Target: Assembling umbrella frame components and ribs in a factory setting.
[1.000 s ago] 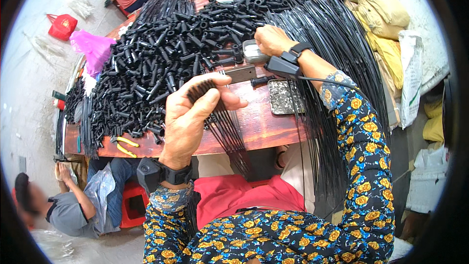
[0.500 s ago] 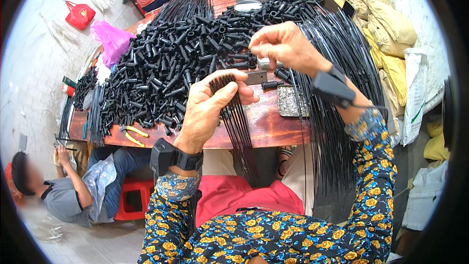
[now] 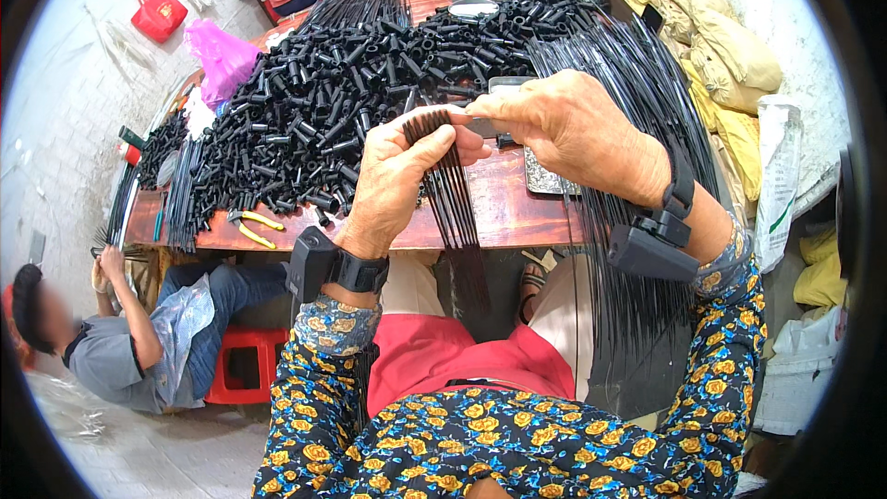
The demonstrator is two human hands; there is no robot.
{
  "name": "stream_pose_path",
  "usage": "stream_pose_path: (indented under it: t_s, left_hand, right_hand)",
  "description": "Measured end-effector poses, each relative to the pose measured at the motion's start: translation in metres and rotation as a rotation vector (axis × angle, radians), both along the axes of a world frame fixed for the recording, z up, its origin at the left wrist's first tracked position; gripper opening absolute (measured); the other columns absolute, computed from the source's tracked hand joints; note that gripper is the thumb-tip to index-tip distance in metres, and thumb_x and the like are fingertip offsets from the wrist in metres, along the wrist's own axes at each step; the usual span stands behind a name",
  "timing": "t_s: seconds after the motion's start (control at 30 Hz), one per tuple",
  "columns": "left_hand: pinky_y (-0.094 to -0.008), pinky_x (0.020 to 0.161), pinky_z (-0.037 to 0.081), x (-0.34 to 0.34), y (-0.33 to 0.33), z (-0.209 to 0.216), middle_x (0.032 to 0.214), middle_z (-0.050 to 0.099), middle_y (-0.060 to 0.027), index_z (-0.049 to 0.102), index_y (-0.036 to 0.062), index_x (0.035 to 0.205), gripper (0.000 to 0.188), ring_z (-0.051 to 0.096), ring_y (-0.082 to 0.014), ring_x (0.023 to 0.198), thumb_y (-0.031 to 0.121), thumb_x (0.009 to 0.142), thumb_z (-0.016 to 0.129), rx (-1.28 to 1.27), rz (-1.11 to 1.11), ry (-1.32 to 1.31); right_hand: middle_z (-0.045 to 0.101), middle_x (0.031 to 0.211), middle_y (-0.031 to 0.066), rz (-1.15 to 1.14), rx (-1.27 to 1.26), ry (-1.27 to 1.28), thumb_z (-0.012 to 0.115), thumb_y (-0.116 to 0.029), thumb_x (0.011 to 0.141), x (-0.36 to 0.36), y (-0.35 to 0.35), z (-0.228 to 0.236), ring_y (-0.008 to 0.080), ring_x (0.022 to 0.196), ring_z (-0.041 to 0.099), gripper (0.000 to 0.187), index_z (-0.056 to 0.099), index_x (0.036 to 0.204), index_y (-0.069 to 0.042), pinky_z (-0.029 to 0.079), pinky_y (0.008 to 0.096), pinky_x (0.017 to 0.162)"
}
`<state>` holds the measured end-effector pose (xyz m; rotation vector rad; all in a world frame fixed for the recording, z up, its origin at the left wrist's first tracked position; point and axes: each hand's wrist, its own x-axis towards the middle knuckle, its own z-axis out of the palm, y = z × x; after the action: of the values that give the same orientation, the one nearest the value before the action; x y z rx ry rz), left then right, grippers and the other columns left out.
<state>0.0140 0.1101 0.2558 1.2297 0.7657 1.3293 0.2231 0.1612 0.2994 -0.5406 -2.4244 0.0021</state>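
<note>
My left hand is closed round a fanned bundle of thin black rods, which hang down past the table's front edge. Their upper ends stick out between thumb and fingers. Close to those ends, my right hand has its thumb and forefinger pressed together, at the left fingertips. Whatever it pinches, if anything, is too small or hidden to make out. A metal tray of small bits lies partly under my right hand. Beyond both hands spreads a large heap of short black tubes.
Long black rods overhang the table's right side. Yellow-handled pliers lie near the front edge of the reddish wooden table. A person sits at the left by a red stool. Yellow sacks are stacked at the right.
My right hand has come down and toward the left hand, from above the tray area to the rod ends. The left hand keeps its hold on the rods.
</note>
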Motion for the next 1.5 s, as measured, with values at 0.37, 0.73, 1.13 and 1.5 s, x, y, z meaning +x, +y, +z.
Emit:
stream_pose_path:
  t_s: [0.37,0.73,1.13,1.5]
  left_hand:
    - [-0.0369,0.085,0.055,-0.003,-0.001,-0.005,0.095,0.069,-0.0148,0.06,-0.004,0.115,0.025,0.069,-0.0267,0.091,0.011,0.097,0.053,0.049,-0.024,0.119]
    - [-0.0323,0.084,0.053,-0.002,-0.002,-0.005,0.094,0.07,-0.012,0.062,-0.0014,0.114,0.025,0.068,-0.0201,0.089,0.015,0.098,0.053,0.122,-0.063,0.268]
    - [-0.0262,0.083,0.049,-0.004,-0.001,0.002,0.093,0.07,-0.0062,0.063,-0.003,0.116,0.029,0.062,-0.0099,0.089,0.017,0.099,0.053,0.215,-0.096,0.481]
    - [-0.0193,0.061,0.045,-0.007,0.008,0.0,0.078,0.067,0.0025,0.072,0.0009,0.098,0.02,0.055,-0.002,0.07,0.018,0.092,0.064,0.29,-0.034,0.56]
  right_hand:
    - [0.066,0.075,0.0133,0.038,-0.013,0.01,0.059,-0.012,0.081,0.001,-0.006,0.003,0.0318,0.072,0.065,0.028,0.071,0.106,-0.016,0.051,0.0436,0.066]
    - [0.063,0.076,0.0133,0.08,-0.028,-0.096,0.061,-0.006,0.076,0.006,0.008,0.016,0.0323,0.077,0.063,0.023,0.072,0.094,-0.011,0.049,0.0422,0.068]
    - [0.06,0.069,0.0071,0.287,-0.208,-0.085,0.064,-0.008,0.085,0.003,0.014,0.02,0.0225,0.067,0.058,0.013,0.072,0.096,-0.009,0.045,0.0347,0.062]
    - [0.064,0.072,0.0076,0.248,-0.139,-0.021,0.064,0.001,0.081,0.001,0.017,0.012,0.0212,0.071,0.06,0.016,0.072,0.093,-0.005,0.046,0.0326,0.064]
